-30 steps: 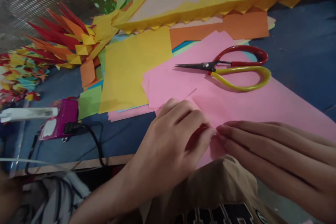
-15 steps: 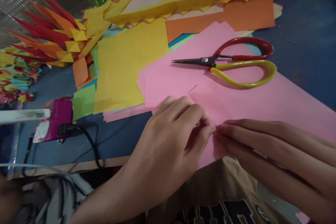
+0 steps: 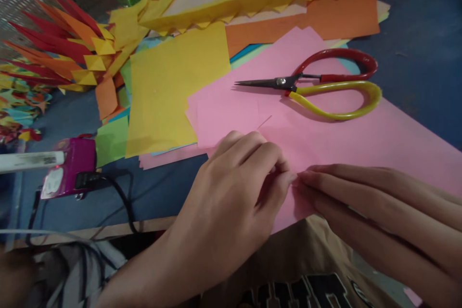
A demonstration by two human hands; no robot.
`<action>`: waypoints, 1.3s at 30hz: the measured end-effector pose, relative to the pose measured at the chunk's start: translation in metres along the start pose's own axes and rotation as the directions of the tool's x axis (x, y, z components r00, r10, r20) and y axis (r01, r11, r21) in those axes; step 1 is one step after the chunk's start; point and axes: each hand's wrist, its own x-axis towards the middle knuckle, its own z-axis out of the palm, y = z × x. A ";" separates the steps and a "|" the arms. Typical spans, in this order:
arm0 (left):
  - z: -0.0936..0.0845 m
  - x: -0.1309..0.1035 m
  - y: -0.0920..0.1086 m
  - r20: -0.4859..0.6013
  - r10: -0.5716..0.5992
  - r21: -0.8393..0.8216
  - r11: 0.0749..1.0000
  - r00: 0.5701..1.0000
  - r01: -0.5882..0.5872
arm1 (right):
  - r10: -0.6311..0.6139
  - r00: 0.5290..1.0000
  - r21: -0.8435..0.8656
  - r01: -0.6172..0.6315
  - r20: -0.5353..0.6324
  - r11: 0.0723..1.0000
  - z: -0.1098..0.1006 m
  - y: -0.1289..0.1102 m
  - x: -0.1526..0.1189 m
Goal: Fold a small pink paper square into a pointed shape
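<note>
My left hand is closed over the front part of the pink paper, its thumb and index finger pinched together. Against its fingertips, my right hand presses its own fingers and thumb together. Whatever lies between the fingertips is too small and hidden to make out. Scissors with one red and one yellow handle lie on the pink paper behind both hands, blades pointing left. A smaller pink sheet is partly covered by my left hand.
Yellow sheet and orange paper lie farther back. Red and orange spiky paper shapes stand at the left. A purple power adapter with cables sits near the table's front edge. Striped cloth shows at the lower left.
The view has shifted slightly, so the things at the left sit a little farther left. Both hands keep nearly the same pose.
</note>
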 end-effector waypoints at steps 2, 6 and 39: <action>0.001 -0.002 -0.001 -0.007 0.000 0.009 1.000 1.000 0.000 | 0.018 1.000 0.015 -0.018 -0.005 1.000 0.000 -0.001 0.001; 0.005 -0.013 -0.004 -0.095 0.056 0.032 0.998 0.994 -0.053 | 0.024 1.000 0.002 -0.024 -0.020 1.000 0.001 -0.004 0.004; 0.015 -0.041 -0.015 -0.183 0.327 0.274 0.923 0.927 -0.272 | 0.230 0.959 0.019 -0.230 -0.167 0.973 -0.020 -0.016 0.061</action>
